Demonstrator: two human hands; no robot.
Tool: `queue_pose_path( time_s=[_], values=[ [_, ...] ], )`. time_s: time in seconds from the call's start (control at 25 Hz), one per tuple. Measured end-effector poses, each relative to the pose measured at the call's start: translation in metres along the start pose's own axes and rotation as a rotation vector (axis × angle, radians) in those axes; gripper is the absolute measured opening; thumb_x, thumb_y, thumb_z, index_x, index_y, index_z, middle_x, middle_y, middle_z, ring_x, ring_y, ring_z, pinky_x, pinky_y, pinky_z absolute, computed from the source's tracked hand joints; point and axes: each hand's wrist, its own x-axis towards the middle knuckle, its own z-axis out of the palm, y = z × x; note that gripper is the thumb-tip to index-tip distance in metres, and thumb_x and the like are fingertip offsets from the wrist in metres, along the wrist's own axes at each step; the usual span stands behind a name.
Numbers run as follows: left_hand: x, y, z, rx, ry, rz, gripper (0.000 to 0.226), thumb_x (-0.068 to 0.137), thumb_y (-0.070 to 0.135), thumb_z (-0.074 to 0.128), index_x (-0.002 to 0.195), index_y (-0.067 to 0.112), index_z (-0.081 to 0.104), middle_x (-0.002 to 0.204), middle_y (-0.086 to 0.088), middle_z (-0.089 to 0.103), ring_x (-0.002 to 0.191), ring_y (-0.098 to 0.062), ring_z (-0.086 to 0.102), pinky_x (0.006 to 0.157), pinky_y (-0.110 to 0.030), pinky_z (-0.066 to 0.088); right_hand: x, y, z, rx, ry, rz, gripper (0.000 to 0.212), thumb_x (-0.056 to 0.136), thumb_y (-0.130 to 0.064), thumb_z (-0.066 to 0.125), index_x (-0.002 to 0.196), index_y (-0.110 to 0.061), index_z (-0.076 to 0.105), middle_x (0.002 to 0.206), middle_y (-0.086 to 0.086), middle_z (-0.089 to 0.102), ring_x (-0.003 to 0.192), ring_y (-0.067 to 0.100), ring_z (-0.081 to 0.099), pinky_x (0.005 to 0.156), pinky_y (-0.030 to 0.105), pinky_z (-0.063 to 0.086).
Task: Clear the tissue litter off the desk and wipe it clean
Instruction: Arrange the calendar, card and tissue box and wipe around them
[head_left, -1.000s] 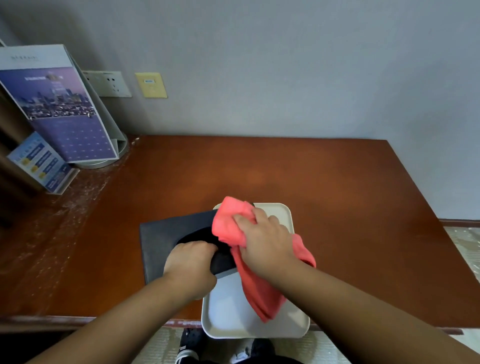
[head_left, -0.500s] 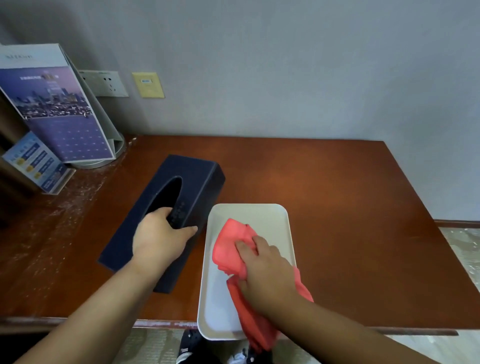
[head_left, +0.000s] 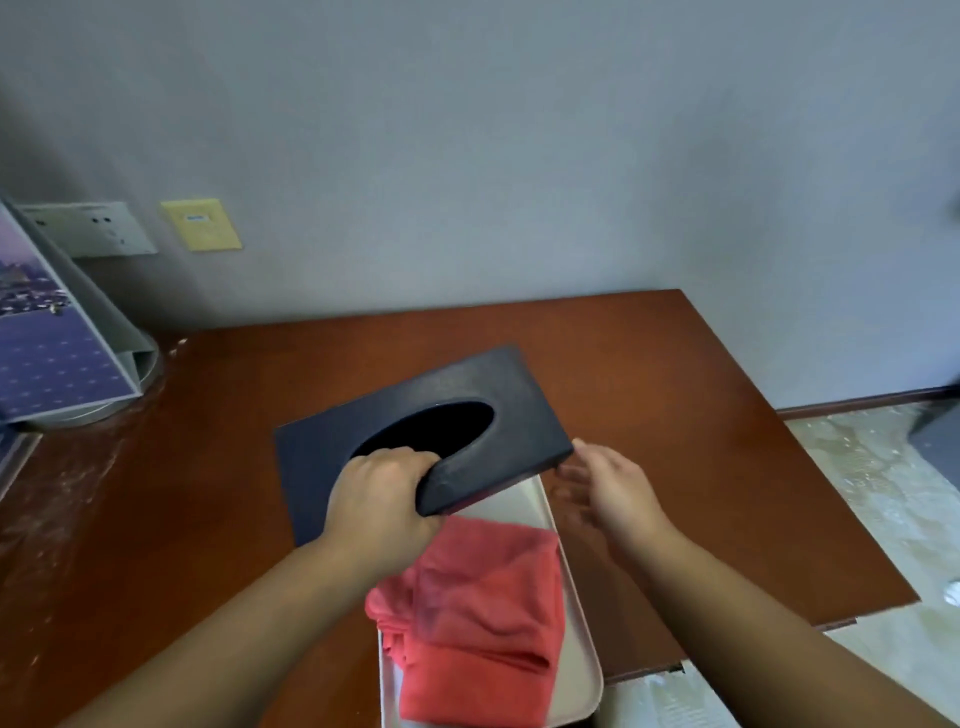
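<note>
We have the left hand (head_left: 379, 499) gripping the dark box (head_left: 311, 457), fingers curled down into its oval opening and clamped on the near edge. The box is tilted, and its near right part covers the far end of the white tray (head_left: 582, 670). The right hand (head_left: 608, 483) is open with its fingers spread and relaxed, holding nothing. It sits just beside the box's right corner, but the blur keeps us from telling whether it touches.

The red cloth (head_left: 483, 613) lies bunched in the tray's near half, with no hand on it. The tray sits at the near edge of the brown counter (head_left: 675, 415), and its near end seems to stick out past that edge. We note pale smears on the counter's left part.

At far left a brochure stand (head_left: 57, 343) stands on the counter against the wall. A white socket (head_left: 88, 228) and a yellow plate (head_left: 200, 224) are on the wall behind it. Pale floor (head_left: 872, 467) shows on the right.
</note>
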Motion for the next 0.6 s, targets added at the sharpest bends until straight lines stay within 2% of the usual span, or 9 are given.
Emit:
queue_pose_path(
  time_s=[0.12,0.16,0.24,0.32,0.36,0.44,0.48,0.52,0.6],
  values=[
    [0.031,0.04,0.017,-0.269,-0.05,-0.223,0.023,0.068,0.028,0.078,0.087,0.025,0.065,0.082,0.01,0.065,0.079,-0.013,0.061,0.066,-0.028,0.047,0.004,-0.003,-0.016,0.085,-0.002,0.055,0.018,0.095,-0.036,0.05,0.093,-0.019,0.055,0.086,0.005,0.06,0.064,0.02,0.057,0.047,0.025,0.044],
    [0.046,0.058,0.024,-0.451,-0.055,-0.348,0.021,0.068,0.024,0.08,0.083,0.023,0.065,0.082,0.008,0.066,0.076,-0.012,0.062,0.065,-0.028,0.049,0.007,0.005,-0.021,0.11,-0.028,0.081,0.024,0.091,-0.041,0.054,0.101,-0.019,0.056,0.088,0.005,0.061,0.066,0.02,0.058,0.052,0.028,0.045],
    [0.082,0.102,0.035,-0.976,0.021,-0.642,0.018,0.07,0.017,0.081,0.078,0.017,0.065,0.084,-0.002,0.07,0.072,-0.016,0.065,0.064,-0.029,0.052,0.011,0.023,-0.041,0.112,-0.087,0.064,0.052,0.077,-0.044,0.069,0.121,-0.022,0.051,0.102,0.005,0.065,0.079,0.017,0.06,0.066,0.031,0.046],
    [0.122,0.144,0.045,-1.436,0.099,-0.929,0.018,0.076,0.025,0.076,0.08,0.013,0.063,0.087,-0.009,0.07,0.075,-0.024,0.066,0.069,-0.033,0.054,0.015,0.032,-0.072,0.028,-0.088,0.018,0.071,0.066,-0.032,0.083,0.125,-0.031,0.043,0.117,0.0,0.061,0.095,0.013,0.06,0.079,0.025,0.045],
    [0.142,0.165,0.051,-1.59,0.107,-1.008,0.022,0.079,0.031,0.072,0.087,0.013,0.063,0.091,-0.008,0.069,0.082,-0.025,0.065,0.077,-0.037,0.053,0.022,0.028,-0.091,0.023,-0.087,0.014,0.078,0.06,-0.027,0.087,0.123,-0.034,0.041,0.119,-0.001,0.059,0.1,0.013,0.06,0.082,0.025,0.046],
    [0.174,0.204,0.068,-1.823,0.093,-1.037,0.034,0.084,0.037,0.063,0.107,0.012,0.059,0.111,-0.003,0.063,0.1,-0.021,0.059,0.093,-0.039,0.045,0.051,0.017,-0.135,0.071,-0.077,0.039,0.087,0.047,-0.037,0.085,0.123,-0.037,0.042,0.12,-0.003,0.059,0.105,0.015,0.06,0.091,0.035,0.049],
    [0.186,0.222,0.077,-1.886,0.083,-1.028,0.038,0.087,0.035,0.059,0.117,0.012,0.054,0.119,-0.004,0.058,0.106,-0.021,0.056,0.096,-0.038,0.04,0.069,0.009,-0.154,0.09,-0.079,0.049,0.093,0.043,-0.045,0.086,0.125,-0.037,0.043,0.119,-0.004,0.06,0.107,0.016,0.06,0.094,0.041,0.049],
    [0.196,0.236,0.087,-1.927,0.064,-1.029,0.04,0.089,0.032,0.055,0.124,0.012,0.05,0.126,-0.007,0.054,0.111,-0.023,0.054,0.096,-0.038,0.038,0.09,0.001,-0.171,0.05,-0.049,0.017,0.097,0.044,-0.054,0.085,0.129,-0.035,0.043,0.12,-0.004,0.061,0.109,0.016,0.06,0.096,0.045,0.048],
    [0.214,0.257,0.103,-2.022,0.004,-1.052,0.049,0.091,0.028,0.051,0.136,0.012,0.041,0.138,-0.016,0.045,0.124,-0.029,0.048,0.102,-0.041,0.035,0.127,-0.017,-0.202,-0.095,0.048,-0.052,0.088,0.061,-0.06,0.076,0.137,-0.032,0.04,0.124,-0.002,0.06,0.11,0.019,0.06,0.096,0.048,0.048]
  ],
)
